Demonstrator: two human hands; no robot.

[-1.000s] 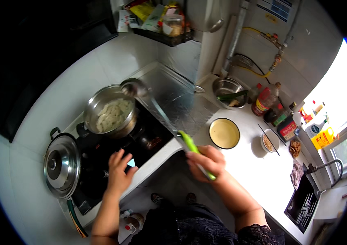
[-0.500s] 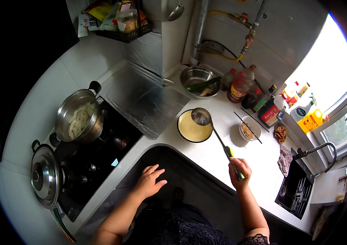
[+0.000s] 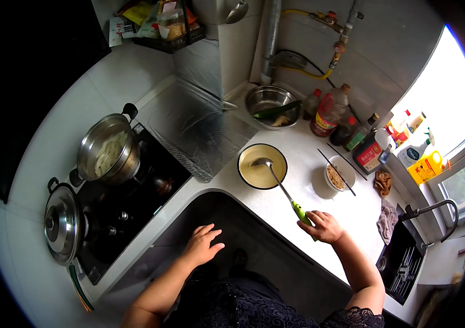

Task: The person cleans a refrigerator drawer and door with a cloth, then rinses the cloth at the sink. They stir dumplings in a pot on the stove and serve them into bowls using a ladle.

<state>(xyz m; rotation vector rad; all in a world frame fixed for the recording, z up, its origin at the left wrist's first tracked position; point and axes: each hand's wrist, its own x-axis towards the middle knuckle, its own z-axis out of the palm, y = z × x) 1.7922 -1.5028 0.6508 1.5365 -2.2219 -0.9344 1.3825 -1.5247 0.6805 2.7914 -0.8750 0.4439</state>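
My right hand (image 3: 324, 226) is closed round the green handle of a metal ladle (image 3: 279, 184). The ladle's bowl rests inside a dark-rimmed, cream-coloured basin (image 3: 248, 176), and whether liquid is in it I cannot tell. Over the dark gap in front of the counter, my left hand (image 3: 204, 244) hangs with its fingers apart, holding nothing. Beside the basin stands a white bowl (image 3: 331, 185) of brownish chopped food, with a pair of dark chopsticks (image 3: 344, 180) lying across it. A steel pot (image 3: 128, 167) on the left holds pale pieces.
A lidded pan (image 3: 62, 225) stands on the black cooktop (image 3: 120, 218). Behind the basin is a steel bowl (image 3: 250, 101) with a cucumber (image 3: 277, 111). Several bottles (image 3: 329, 112) line the back. A cloth (image 3: 388, 221) lies by the sink (image 3: 402, 265).
My right hand has swung the ladle lower, and its bowl has gone from above the basin's rim down into the basin. The left hand stays nearly still; the view has shifted slightly.
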